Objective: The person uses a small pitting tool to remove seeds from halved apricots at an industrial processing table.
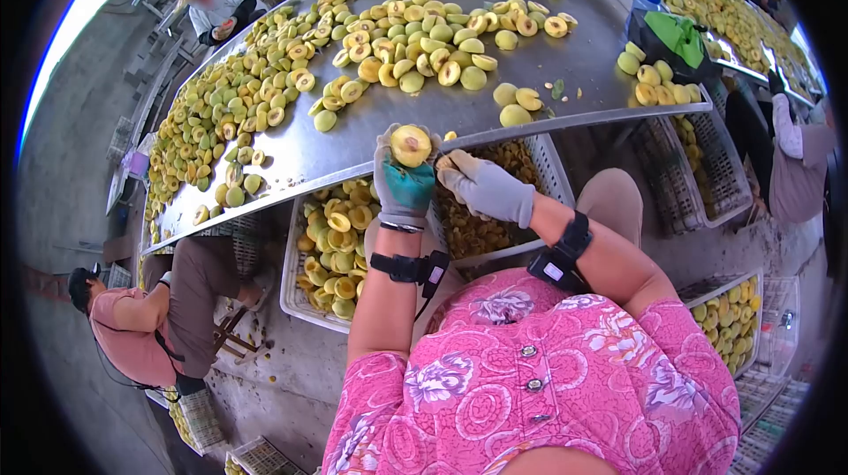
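Just below the table edge, the left hand [405, 182], in a teal-palmed glove, is closed around a peach half [411, 146]. It holds the fruit up by the fingertips with the cut yellow face toward the camera. The right hand [488, 189], in a grey glove, sits just beside it, fingers curled with their tips next to the fruit. Whether they pinch anything cannot be told. Black wristbands [408, 267] wrap both forearms.

Under the hands stands a white crate [291, 294] filled with yellow halves. A second crate [555, 177] to its right holds darker, brownish pieces. Beyond the hands stretches the steel table [424, 113], covered with many halved fruits, thickest toward its left and far end. A green cloth [676, 32] lies on its right corner, next to a small pile of fruit.

One person [141, 320] in a pink shirt sits lower left by the table. Another person's sleeve [795, 166] shows at the right edge.
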Motion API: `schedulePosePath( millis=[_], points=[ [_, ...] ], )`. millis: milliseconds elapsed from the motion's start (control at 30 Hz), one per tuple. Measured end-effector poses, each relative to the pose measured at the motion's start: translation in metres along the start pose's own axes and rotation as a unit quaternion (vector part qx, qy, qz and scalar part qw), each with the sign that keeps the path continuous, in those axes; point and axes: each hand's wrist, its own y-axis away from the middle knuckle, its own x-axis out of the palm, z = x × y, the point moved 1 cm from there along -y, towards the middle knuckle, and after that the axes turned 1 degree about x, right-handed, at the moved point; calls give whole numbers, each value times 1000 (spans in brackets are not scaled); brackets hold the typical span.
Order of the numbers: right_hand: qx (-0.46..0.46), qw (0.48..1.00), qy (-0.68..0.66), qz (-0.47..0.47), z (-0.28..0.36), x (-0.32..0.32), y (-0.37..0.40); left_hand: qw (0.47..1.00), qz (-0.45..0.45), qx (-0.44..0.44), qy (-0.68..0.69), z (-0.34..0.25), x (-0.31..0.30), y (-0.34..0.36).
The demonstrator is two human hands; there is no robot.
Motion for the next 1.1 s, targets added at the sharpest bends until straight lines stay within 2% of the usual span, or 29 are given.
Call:
schedulePosePath(
  millis=[67,100,133,167,233,567,633,733,867,933,967,1033,1100],
  points=[
    [-109,989,89,-47,-2,1,-4,1000,-2,-17,0,7,0,12],
    [-108,989,91,-49,-1,2,-5,1000,-3,-30,-1,10,2,17],
    [-101,985,129,-56,1,3,-5,996,37,9,-78,13,-1,22],
    [-94,979,167,-63,1,4,-4,996,38,9,-76,17,-1,25],
    [-98,978,170,-75,1,6,-4,997,-6,28,-74,22,3,30],
    [-132,972,168,-95,-12,18,-1,993,-24,72,-86,32,15,46],
    [-140,971,168,-97,-12,21,0,984,-56,119,-123,33,21,49],
    [-158,970,156,-100,-15,22,-1,973,-57,152,-162,33,37,55],
    [-159,974,124,-101,-22,24,-2,969,-44,150,-194,31,24,43],
    [-149,974,132,-109,-27,26,-1,973,-38,69,-217,27,28,41],
    [-140,973,140,-115,-30,27,-1,973,-39,69,-216,28,29,41],
    [-169,973,110,-117,-35,29,-5,939,-43,123,-318,26,39,43],
    [-196,970,79,-120,-27,29,1,947,-42,95,-304,22,42,46]
  ],
)
